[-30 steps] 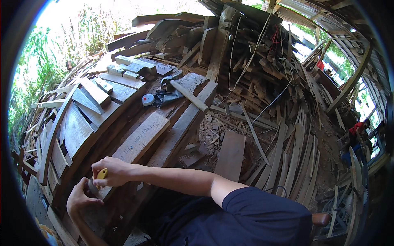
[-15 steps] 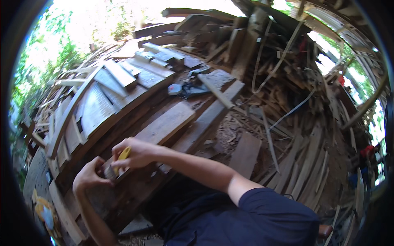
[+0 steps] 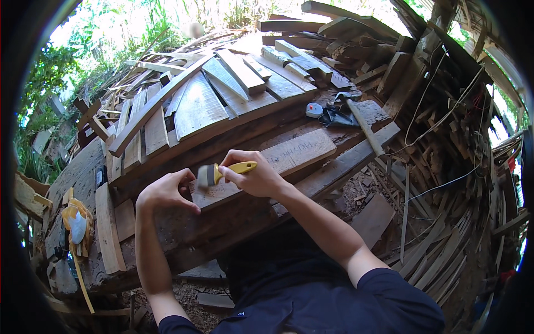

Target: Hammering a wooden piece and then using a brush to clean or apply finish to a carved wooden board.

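My right hand point(image 3: 251, 175) is closed around a paintbrush point(image 3: 242, 167) with a yellow handle and dark metal band. Its pale bristles point left, just over the left end of a wooden board point(image 3: 297, 151). Dark marks show on the board's upper face towards its far right end. At the board's left end, my left hand point(image 3: 167, 192) is curved about it, thumb at the near side and fingers at the far side. The board lies on a thick, rough wooden bench point(image 3: 183, 236).
Behind the bench lie several planks point(image 3: 200, 111). A tool with a round white-and-red part point(image 3: 314, 110) sits beyond the board, beside a wooden stick point(image 3: 364, 128). A yellowish bundle with a pale blue patch point(image 3: 78, 225) is at left. Scrap wood point(image 3: 434, 245) fills the right side.
The view has swung, so the bench and hands appear further right. The brush has turned from steep, with bristles low, to nearly level, its bristles pointing left. My left hand stays by the board's end.
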Available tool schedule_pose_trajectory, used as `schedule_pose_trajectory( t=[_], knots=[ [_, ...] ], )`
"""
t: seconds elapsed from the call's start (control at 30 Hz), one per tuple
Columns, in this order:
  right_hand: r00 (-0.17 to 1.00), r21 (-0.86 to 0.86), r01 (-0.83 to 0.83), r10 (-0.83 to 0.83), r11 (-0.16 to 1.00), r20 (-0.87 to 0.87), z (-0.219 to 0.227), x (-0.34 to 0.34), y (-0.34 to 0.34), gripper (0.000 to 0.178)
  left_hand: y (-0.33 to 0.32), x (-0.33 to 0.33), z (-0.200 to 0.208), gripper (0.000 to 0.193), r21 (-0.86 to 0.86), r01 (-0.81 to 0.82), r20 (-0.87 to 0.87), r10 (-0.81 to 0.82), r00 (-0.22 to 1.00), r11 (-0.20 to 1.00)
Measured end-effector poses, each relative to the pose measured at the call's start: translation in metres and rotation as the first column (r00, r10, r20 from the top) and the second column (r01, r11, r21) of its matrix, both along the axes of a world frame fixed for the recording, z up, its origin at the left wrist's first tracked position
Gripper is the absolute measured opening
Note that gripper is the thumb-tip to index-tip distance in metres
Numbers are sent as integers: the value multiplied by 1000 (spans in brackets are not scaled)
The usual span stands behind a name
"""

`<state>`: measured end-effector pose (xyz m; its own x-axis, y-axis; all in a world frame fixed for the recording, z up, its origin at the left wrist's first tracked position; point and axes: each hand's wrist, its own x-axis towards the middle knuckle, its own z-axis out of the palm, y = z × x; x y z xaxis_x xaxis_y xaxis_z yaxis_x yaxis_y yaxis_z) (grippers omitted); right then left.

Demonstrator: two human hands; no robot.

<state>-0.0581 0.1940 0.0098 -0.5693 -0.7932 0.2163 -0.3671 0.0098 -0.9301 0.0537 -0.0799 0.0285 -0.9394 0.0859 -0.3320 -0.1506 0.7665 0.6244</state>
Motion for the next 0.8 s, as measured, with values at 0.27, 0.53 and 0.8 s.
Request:
schedule_pose_trajectory(
  t=[0.27,0.53,0.8],
  knots=[
    [996,25,-60,58,998,63,8,-7,2,21,-9,1,-9,92,20,2,-35,-1,999,1000],
    [999,57,-27,29,998,-37,11,-14,13,21,-3,0,-2,96,-33,-11,9,11,1000,999],
    [1000,47,-24,23,999,20,3,-20,22,20,-5,0,-6,95,-7,-4,-22,4,1000,1000]
  ],
)
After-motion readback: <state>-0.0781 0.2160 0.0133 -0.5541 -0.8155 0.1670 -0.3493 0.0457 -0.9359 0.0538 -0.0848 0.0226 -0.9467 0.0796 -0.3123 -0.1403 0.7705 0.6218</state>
